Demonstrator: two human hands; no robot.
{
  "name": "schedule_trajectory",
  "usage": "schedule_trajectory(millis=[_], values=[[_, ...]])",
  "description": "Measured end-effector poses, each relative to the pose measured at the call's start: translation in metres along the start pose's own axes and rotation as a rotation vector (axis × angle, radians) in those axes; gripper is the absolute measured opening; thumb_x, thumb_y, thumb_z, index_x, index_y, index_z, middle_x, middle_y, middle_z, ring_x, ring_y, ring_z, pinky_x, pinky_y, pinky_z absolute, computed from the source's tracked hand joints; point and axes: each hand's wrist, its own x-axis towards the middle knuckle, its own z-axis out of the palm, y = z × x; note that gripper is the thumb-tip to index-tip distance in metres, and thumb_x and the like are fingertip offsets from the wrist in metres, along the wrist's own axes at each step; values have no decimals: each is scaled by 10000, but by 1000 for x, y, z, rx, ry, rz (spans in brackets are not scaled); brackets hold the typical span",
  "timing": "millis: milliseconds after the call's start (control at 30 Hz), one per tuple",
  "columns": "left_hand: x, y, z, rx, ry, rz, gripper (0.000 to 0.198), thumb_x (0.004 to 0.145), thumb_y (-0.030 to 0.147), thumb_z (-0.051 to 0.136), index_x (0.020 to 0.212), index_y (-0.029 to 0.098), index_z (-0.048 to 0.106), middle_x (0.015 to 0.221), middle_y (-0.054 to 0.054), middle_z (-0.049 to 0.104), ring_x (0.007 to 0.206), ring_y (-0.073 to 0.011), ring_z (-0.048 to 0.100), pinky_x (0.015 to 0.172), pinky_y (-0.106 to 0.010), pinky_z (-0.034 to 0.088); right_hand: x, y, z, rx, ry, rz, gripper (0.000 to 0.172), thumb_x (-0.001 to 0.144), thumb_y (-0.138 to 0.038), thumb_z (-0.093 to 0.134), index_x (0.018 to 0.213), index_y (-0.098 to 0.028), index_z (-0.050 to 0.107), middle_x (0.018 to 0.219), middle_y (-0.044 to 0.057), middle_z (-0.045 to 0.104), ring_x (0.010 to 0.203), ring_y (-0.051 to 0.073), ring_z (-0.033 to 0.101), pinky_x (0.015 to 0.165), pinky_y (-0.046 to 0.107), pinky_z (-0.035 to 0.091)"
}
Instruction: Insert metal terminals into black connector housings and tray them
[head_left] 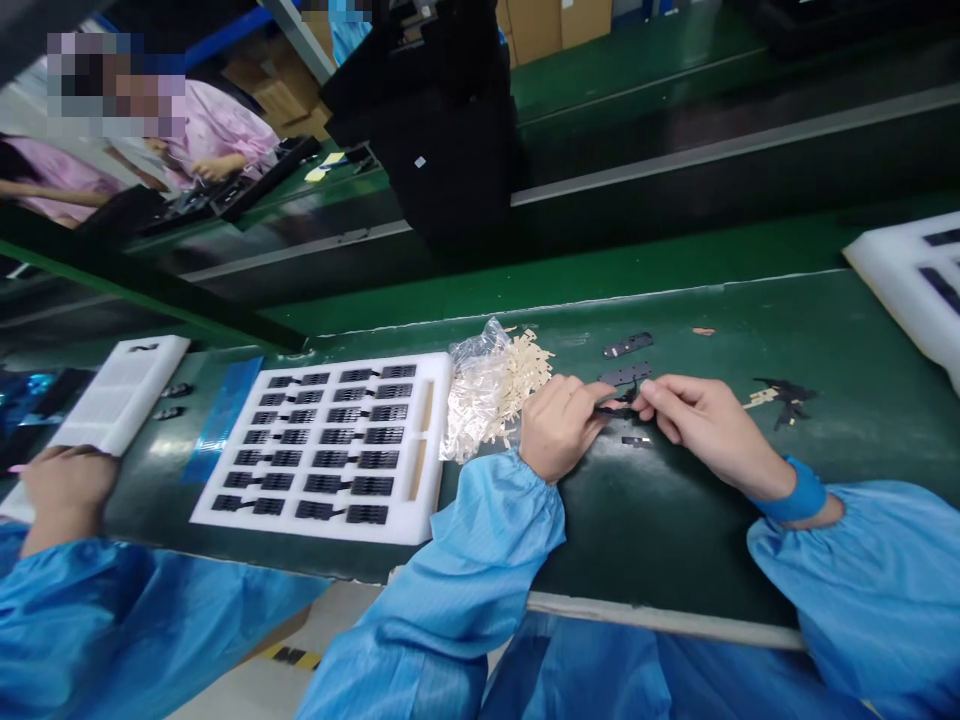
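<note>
My left hand (pixel 559 425) is closed, thumb and finger pinching one end of a small black part (pixel 628 398). My right hand (pixel 694 420), with a blue band at its wrist, pinches the other side of it. Fingers partly hide the part, so its exact kind is unclear. Just behind the fingertips lie two flat black strips, the farther strip (pixel 628 345) and the nearer strip (pixel 622 373). A small black-and-silver piece (pixel 636 441) lies in front. To the left of my left hand, a clear plastic bag (pixel 476 400) spills many small cream pieces (pixel 529 362).
A white foam tray (pixel 300 530) of black parts stands left. Dark scraps (pixel 791 400) lie right of my right hand, near another foam tray (pixel 892 265). A co-worker's hand (pixel 67 485) rests at far left. Across the line, people in pink work near a black bin (pixel 450 150).
</note>
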Motion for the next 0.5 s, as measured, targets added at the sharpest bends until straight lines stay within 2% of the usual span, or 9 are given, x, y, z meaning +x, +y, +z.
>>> schedule_trajectory(millis=[100, 167, 267, 333, 400, 433, 500], values=[[-2, -1, 1, 14, -57, 40, 186, 1013, 357, 599, 1058, 216, 712, 828, -56, 699, 763, -186, 602, 728, -332, 410, -2, -2, 0, 112, -106, 72, 502, 912, -648, 657, 766, -170, 696, 480, -36, 474, 458, 99, 399, 479, 244, 310], [-2, 0, 2, -25, -114, -7, 218, 1012, 397, 597, 1072, 221, 710, 844, -61, 705, 784, -189, 620, 745, -333, 425, -2, -1, 0, 163, -123, 107, 472, 862, -624, 735, 746, -170, 672, 474, -51, 445, 450, 85, 365, 460, 231, 267], [0, 6, 1, -195, -179, -172, 323, 1009, 498, 575, 1104, 208, 681, 894, -65, 712, 821, -185, 656, 770, -312, 476, 1, 1, -1, 249, 24, 110, 427, 797, -566, 816, 731, -178, 652, 485, -49, 455, 448, 80, 356, 435, 221, 239], [3, 12, 0, -395, -230, -287, 357, 1064, 497, 444, 1080, 201, 644, 980, -67, 737, 900, -171, 692, 842, -291, 514, 5, 3, -3, 294, 180, 82, 386, 788, -520, 834, 731, -186, 649, 492, -41, 471, 454, 84, 369, 426, 218, 242], [7, 18, -3, -556, -346, -347, 396, 1106, 443, 298, 1033, 210, 609, 1126, -66, 750, 1008, -154, 709, 935, -279, 519, 9, 6, -5, 315, 274, 56, 344, 793, -477, 837, 731, -192, 653, 499, -35, 478, 459, 91, 383, 422, 219, 251], [8, 21, -5, -577, -422, -355, 406, 1111, 424, 265, 1018, 216, 600, 1190, -61, 746, 1038, -152, 713, 958, -278, 517, 10, 7, -6, 319, 292, 47, 329, 800, -460, 834, 729, -193, 655, 507, -32, 482, 461, 93, 388, 420, 221, 255], [11, 25, -8, -480, -558, -323, 365, 1107, 417, 292, 1078, 228, 603, 1256, -56, 732, 1061, -172, 720, 951, -290, 526, 12, 10, -6, 321, 305, 32, 309, 811, -440, 827, 728, -195, 657, 536, -23, 500, 466, 96, 396, 419, 228, 264]])
